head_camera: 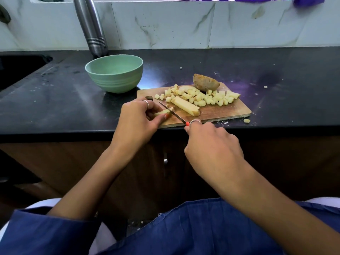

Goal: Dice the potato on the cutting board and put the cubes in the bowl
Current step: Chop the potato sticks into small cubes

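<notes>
- The left hand (139, 116) pinches a thin potato strip (162, 112) between thumb and curled fingers and holds it flat on the near left part of the cutting board (220, 111).
- The right hand (211, 148) grips the knife (173, 113) by its handle; only a small orange bit of the handle shows, with the index finger stretched along it. The narrow dark blade lies across the end of the strip.
- Just beside, a longer pale potato stick (185, 105) waits uncut on the board.
- Behind it there is a loose heap of potato cubes (207, 97), small, yellowish, with wet-looking faces, not all of equal size.
- At the far edge an uncut potato piece (206, 82) rests with its rough brown skin up.
- The bowl (114, 73) is pale green, round, with fine ridges on its wall; it stands left of the board, and I see nothing inside it.
- I judge the dicing more than half done; two strips and the skin piece are left, and the whole transfer to the bowl is not yet begun.
- A few stray cubes (246, 120) lie on the black, speckled counter (55, 100).
- The board is of wood, rectangular, with rounded corners.
</notes>
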The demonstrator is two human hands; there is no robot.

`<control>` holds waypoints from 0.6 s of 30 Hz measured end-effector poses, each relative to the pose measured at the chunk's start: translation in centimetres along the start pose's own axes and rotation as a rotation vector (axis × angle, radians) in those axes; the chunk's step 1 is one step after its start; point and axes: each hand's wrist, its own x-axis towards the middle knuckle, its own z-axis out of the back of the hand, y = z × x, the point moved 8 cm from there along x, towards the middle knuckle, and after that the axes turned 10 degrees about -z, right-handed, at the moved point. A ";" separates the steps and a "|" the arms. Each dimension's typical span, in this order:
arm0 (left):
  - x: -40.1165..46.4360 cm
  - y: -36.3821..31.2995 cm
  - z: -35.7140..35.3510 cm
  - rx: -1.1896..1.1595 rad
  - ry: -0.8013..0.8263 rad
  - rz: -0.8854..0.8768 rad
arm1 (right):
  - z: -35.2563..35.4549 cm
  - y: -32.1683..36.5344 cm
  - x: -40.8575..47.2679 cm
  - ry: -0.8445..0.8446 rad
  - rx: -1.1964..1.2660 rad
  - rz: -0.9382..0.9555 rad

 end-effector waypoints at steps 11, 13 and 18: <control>0.0 0.0 -0.1 -0.005 0.005 0.018 | -0.3 0.6 1.4 0.028 0.001 -0.011; -0.2 0.0 0.0 -0.006 0.006 0.024 | -0.4 0.4 1.8 0.033 0.038 -0.012; -0.4 0.4 0.3 -0.021 0.018 0.030 | -0.1 -1.0 1.3 0.022 0.161 -0.045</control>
